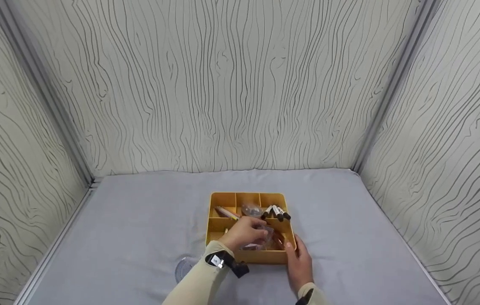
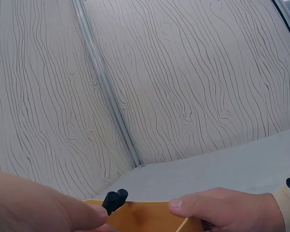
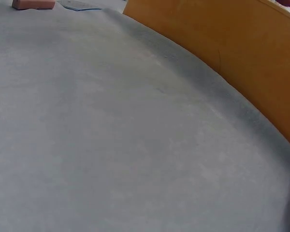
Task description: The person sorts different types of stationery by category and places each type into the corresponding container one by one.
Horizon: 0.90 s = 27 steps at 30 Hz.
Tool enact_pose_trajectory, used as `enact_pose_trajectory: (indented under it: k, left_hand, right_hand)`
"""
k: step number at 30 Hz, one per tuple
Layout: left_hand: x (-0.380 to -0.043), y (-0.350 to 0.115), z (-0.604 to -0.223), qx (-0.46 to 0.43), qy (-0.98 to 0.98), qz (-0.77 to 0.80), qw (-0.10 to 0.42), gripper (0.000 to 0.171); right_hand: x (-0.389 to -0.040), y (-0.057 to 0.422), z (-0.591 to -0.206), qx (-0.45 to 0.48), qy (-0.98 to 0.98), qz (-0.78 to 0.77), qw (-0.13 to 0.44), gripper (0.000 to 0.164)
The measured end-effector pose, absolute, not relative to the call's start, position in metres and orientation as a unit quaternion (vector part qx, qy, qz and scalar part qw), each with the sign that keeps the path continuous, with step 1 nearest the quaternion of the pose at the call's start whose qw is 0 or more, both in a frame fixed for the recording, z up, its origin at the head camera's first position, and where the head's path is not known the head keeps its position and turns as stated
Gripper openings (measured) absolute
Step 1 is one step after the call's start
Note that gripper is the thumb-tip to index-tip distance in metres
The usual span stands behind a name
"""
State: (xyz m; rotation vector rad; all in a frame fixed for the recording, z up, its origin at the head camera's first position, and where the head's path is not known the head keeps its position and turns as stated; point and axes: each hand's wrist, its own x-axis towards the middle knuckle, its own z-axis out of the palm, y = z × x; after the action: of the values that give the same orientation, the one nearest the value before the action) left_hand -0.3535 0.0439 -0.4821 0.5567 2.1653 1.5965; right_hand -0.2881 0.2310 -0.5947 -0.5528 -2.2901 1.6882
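A yellow-orange compartment tray (image 1: 261, 256) stands on the cloth. My left hand (image 1: 246, 232) reaches over its front compartments, fingers curled on a small clear plastic piece (image 1: 268, 231) whose kind is unclear. At the tray's front right corner my right hand (image 1: 299, 260) grips the wall, thumb over the rim; the left wrist view shows this thumb (image 2: 183, 204) too. Black-capped markers (image 1: 277, 212) lie in the back right compartment, pencil-like sticks (image 1: 226, 212) in the back left. Between them sits a clear round item (image 1: 252, 210). The left hand hides part of the front compartments.
A clear round disc (image 1: 183, 269) lies on the grey cloth (image 1: 138, 228), left of the tray and partly behind the left sleeve. In the right wrist view, a reddish-brown block (image 3: 34, 4) rests near a flat blue-edged item (image 3: 79, 6). Wood-patterned panels (image 1: 223, 84) enclose the table.
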Motion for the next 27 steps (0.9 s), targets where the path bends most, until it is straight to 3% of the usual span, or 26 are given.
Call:
enact_pose_trajectory:
  k: [3, 7, 13, 20, 25, 27]
  left_hand:
    - [-0.351, 0.045, -0.483, 0.2, 0.789, 0.549, 0.189, 0.032]
    - [-0.346, 0.042, -0.476, 0.211, 0.826, 0.498, 0.159, 0.017]
    - [-0.345, 0.021, -0.457, 0.213, 0.85, 0.467, 0.122, 0.033]
    - [-0.36, -0.036, -0.441, 0.222, 0.86, 0.454, 0.077, 0.015]
    - [-0.361, -0.087, -0.443, 0.24, 0.894, 0.362, 0.109, 0.007]
    - [-0.357, -0.104, -0.448, 0.234, 0.913, 0.304, 0.137, 0.011]
  right_hand:
    - [-0.288, 0.23, -0.594, -0.185, -0.785, 0.578, 0.12, 0.061]
    - [-0.289, 0.229, -0.592, -0.186, -0.781, 0.586, 0.114, 0.062]
    - [-0.291, 0.228, -0.588, -0.189, -0.782, 0.584, 0.104, 0.065]
    - [-0.292, 0.231, -0.587, -0.199, -0.787, 0.578, 0.082, 0.07]
    - [-0.291, 0.234, -0.59, -0.196, -0.789, 0.575, 0.088, 0.07]
    - [-0.291, 0.234, -0.59, -0.199, -0.79, 0.574, 0.087, 0.071]
